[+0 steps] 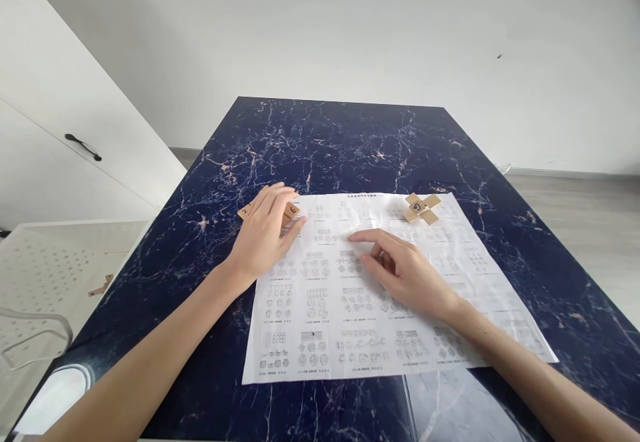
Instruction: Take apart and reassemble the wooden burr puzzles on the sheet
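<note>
A large white sheet (335,302) printed with rows of small puzzle diagrams lies on the dark blue table. My left hand (265,229) lies flat over flat wooden puzzle pieces (244,211) at the sheet's upper left corner. Its palm and fingers hide most of them; marks like "2" and "3" show at either side. My right hand (400,265) is over the middle of the sheet, index finger stretched out with its tip at the printed diagrams. The other fingers are curled, and nothing shows in them. Near the upper right corner sits a cross-shaped wooden puzzle (421,209) with a marked face.
The marble-patterned table (340,142) reaches toward a white wall. A white cabinet with a black handle (83,147) stands at left. Below it is a pale perforated surface (50,262) with a small wooden piece (103,286). A glossy sheet (450,405) reflects light at the near edge.
</note>
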### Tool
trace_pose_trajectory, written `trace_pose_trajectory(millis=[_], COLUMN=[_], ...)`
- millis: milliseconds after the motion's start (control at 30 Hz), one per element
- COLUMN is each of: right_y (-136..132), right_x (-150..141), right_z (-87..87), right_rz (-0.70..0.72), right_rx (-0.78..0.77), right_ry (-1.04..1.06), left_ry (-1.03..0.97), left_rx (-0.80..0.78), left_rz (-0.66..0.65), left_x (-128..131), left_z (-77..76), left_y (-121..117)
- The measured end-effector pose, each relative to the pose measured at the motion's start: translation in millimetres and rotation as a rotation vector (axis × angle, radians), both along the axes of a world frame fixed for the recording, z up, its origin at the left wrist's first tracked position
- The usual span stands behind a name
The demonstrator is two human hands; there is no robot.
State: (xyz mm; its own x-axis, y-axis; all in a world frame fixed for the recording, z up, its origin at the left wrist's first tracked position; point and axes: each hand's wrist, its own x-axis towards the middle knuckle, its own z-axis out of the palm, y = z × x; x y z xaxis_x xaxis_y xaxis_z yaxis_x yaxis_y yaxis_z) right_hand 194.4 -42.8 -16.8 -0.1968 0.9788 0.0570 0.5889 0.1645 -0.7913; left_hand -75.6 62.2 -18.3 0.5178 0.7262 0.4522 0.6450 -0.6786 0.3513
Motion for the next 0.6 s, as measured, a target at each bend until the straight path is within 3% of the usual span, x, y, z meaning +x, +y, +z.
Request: trace_pose_trajectory(millis=[100,267,600], right_y=[0.3,1.2,1.4], right_x=[-0.8,-0.6,-2.1], right_z=[0.3,-2.4,-3.0], right_rz=[0.011,0.039,0.053], right_rx=[0.008,0.058,0.093], right_ry=[0.012,0.048,0.053], left_ry=[-0.017,0.135,0.131], left_rx=[0.013,0.017,0.019], left_rz=[-0.187,-0.422,-0.457], left_x=[7.5,19.5,22.6], left_z=[6.2,3.9,0.6], left_y=[-15.2,-39.7,-41.2])
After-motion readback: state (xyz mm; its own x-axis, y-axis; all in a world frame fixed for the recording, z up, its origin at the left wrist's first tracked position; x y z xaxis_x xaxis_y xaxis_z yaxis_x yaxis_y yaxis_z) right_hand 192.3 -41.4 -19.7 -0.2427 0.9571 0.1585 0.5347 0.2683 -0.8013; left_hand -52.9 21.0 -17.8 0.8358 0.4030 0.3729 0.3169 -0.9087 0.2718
